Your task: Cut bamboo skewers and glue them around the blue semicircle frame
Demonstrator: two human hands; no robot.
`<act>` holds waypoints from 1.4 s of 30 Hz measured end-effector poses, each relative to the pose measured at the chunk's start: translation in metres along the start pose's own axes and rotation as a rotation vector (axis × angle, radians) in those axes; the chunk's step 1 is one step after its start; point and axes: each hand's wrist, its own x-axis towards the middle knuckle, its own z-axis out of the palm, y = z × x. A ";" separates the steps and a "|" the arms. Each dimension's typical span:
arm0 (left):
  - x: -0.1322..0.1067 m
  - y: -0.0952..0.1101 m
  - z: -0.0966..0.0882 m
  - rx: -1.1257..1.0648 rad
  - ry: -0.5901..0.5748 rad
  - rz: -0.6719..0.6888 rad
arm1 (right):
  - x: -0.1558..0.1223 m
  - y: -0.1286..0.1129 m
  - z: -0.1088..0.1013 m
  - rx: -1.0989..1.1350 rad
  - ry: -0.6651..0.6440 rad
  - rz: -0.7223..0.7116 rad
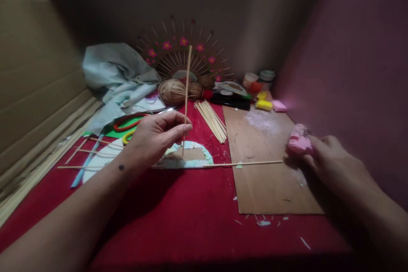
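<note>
Desk: red-covered desk (178,225), running beneath everything, with pale scraps at its near right.
Board: thin brown board (267,189), flat on the right side.
Fan ornament: fan-shaped ornament (191,49) with pink flowers and radiating sticks, standing at the far middle.
Cloth: pale crumpled cloth (111,68), heaped far left.
Left hand: the left hand (159,134) pinches an upright stick between thumb and fingers, near the middle.
Right hand: the right hand (328,157) grips a pink lump over the board's right edge.
Half-round piece: brown half-round piece (188,154) with a pale paper rim, under the left hand.
Stick bundle: loose stick bundle (212,122), beyond the half-round piece, left of the board.
Twine: twine ball (172,91), before the ornament.
Upright stick: upright stick (188,72), its lower tip over the half-round piece; contact unclear.
Pink lump: soft-looking pink lump (299,139), in the right hand.
</note>
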 end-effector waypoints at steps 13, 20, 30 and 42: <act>-0.007 0.010 0.003 0.014 -0.048 0.071 | -0.004 -0.007 -0.010 -0.040 0.000 -0.080; -0.018 0.003 0.013 0.502 -0.292 0.606 | -0.041 -0.108 -0.065 0.332 0.619 -0.840; -0.014 0.003 0.010 0.605 -0.368 0.619 | -0.010 -0.146 -0.053 0.273 0.228 -0.813; 0.004 -0.013 -0.004 0.513 -0.263 0.152 | 0.016 -0.114 -0.016 0.451 0.036 -0.588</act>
